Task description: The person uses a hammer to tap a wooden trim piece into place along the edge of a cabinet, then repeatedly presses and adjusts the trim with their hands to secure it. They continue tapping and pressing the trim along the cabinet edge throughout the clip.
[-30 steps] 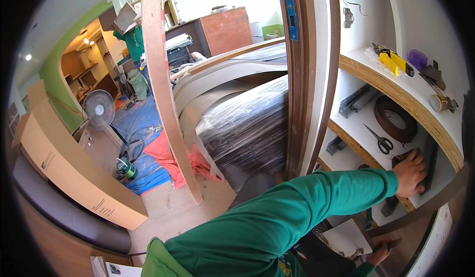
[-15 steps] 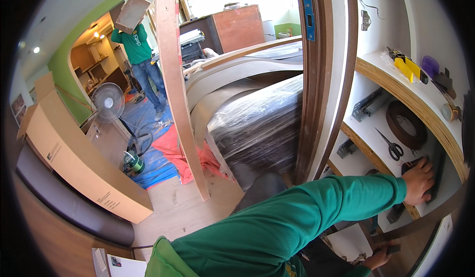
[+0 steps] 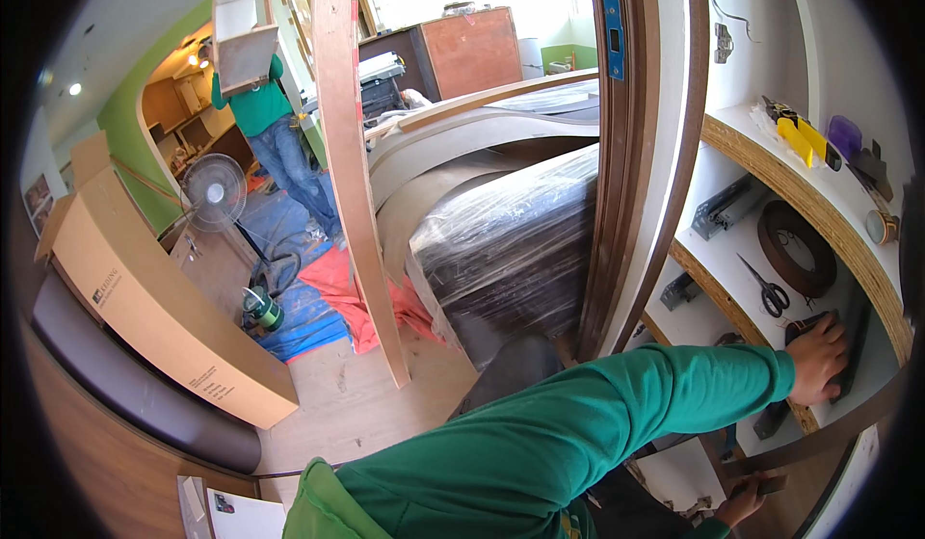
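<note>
My left hand (image 3: 817, 360) reaches in a green sleeve across to a shelf in the cabinet on the right. Its fingers curl down over a dark object (image 3: 802, 328), mostly hidden, whose kind I cannot make out. Behind the fingers lie black-handled scissors (image 3: 771, 293) and a coil of brown edge banding (image 3: 796, 248). Low in the picture, my right hand (image 3: 740, 502) is closed on a small dark flat piece (image 3: 772, 485), beside a dark cabinet edge.
Yellow and purple tools (image 3: 807, 142) lie on the upper shelf (image 3: 742, 125). Metal drawer slides (image 3: 725, 207) sit below it. A door frame (image 3: 631, 154) and wooden post (image 3: 337, 134) stand ahead, a long carton (image 3: 164, 317) at left. A person (image 3: 265, 120) carries a board-like box near a fan (image 3: 214, 192).
Across the room, the person has come a little nearer, and the box they carry has tilted and swung left. My hands stay at nearly the same places; the view has shifted slightly.
</note>
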`<action>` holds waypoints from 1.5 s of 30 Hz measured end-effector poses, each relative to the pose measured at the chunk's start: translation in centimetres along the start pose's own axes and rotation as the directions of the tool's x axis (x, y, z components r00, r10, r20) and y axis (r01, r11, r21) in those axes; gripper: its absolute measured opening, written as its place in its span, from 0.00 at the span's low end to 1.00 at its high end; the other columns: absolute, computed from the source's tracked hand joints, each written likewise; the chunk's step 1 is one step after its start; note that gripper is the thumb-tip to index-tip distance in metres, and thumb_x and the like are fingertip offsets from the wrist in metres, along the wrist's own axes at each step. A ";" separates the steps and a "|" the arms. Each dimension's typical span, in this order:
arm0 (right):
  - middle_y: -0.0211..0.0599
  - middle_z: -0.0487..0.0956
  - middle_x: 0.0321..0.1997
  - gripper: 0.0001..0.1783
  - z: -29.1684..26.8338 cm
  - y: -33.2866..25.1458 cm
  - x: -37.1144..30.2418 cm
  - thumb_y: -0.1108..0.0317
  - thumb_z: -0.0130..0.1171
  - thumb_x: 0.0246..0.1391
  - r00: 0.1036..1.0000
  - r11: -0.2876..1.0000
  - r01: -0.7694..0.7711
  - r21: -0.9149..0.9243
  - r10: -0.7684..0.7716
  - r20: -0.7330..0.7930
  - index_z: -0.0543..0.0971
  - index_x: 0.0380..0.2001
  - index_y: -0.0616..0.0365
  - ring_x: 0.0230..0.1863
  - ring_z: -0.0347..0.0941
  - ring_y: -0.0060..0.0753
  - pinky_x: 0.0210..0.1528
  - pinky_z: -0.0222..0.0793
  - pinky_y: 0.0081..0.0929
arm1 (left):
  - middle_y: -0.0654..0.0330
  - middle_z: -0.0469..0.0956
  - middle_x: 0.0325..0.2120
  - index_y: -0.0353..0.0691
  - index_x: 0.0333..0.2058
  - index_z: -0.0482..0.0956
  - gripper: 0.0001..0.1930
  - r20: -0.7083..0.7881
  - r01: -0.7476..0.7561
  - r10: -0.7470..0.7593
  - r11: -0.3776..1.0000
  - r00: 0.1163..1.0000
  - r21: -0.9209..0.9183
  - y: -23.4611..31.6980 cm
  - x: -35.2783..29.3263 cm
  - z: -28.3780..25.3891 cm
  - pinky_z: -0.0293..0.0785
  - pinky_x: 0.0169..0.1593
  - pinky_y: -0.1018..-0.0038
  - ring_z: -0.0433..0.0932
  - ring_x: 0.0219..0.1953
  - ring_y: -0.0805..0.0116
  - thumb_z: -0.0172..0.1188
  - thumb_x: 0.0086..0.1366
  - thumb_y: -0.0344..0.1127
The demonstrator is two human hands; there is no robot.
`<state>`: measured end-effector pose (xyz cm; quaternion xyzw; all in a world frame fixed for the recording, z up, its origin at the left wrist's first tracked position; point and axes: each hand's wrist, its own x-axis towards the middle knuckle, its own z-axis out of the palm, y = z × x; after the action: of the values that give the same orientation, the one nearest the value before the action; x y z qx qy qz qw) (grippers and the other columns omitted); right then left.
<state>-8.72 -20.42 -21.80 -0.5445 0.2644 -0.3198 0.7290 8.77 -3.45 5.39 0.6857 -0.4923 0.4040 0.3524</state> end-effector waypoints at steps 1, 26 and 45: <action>0.23 0.70 0.29 0.13 0.0 0.2 0.2 0.69 0.63 0.61 1.000 1.000 0.001 0.012 -0.001 0.009 0.80 0.48 0.58 0.28 0.64 0.19 0.30 0.60 0.23 | 0.42 0.79 0.43 0.31 0.35 0.86 0.26 -0.005 -0.003 0.003 1.000 1.000 0.002 0.0 0.0 0.0 0.53 0.69 0.39 0.69 0.58 0.40 0.69 0.48 0.51; 0.26 0.71 0.33 0.16 0.2 -1.4 -0.6 0.78 0.60 0.59 0.996 0.999 0.031 -0.044 -0.028 0.083 0.75 0.51 0.57 0.28 0.64 0.17 0.30 0.61 0.20 | 0.41 0.78 0.43 0.31 0.35 0.85 0.27 0.040 -0.006 0.005 1.000 0.999 0.011 -0.1 0.0 -0.2 0.55 0.68 0.39 0.70 0.56 0.41 0.69 0.47 0.52; 0.27 0.71 0.36 0.19 -0.1 -1.7 -0.1 0.78 0.56 0.61 0.987 0.985 0.093 -0.147 -0.071 0.145 0.72 0.55 0.59 0.30 0.64 0.18 0.32 0.62 0.22 | 0.42 0.79 0.43 0.30 0.36 0.85 0.27 -0.011 -0.015 0.015 1.000 1.000 0.009 0.0 -0.1 -0.3 0.54 0.69 0.40 0.70 0.57 0.42 0.69 0.49 0.52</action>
<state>-9.15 -20.75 -20.22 -0.6305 0.2139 -0.2894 0.6877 8.66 -3.18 5.43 0.6812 -0.4935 0.4126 0.3494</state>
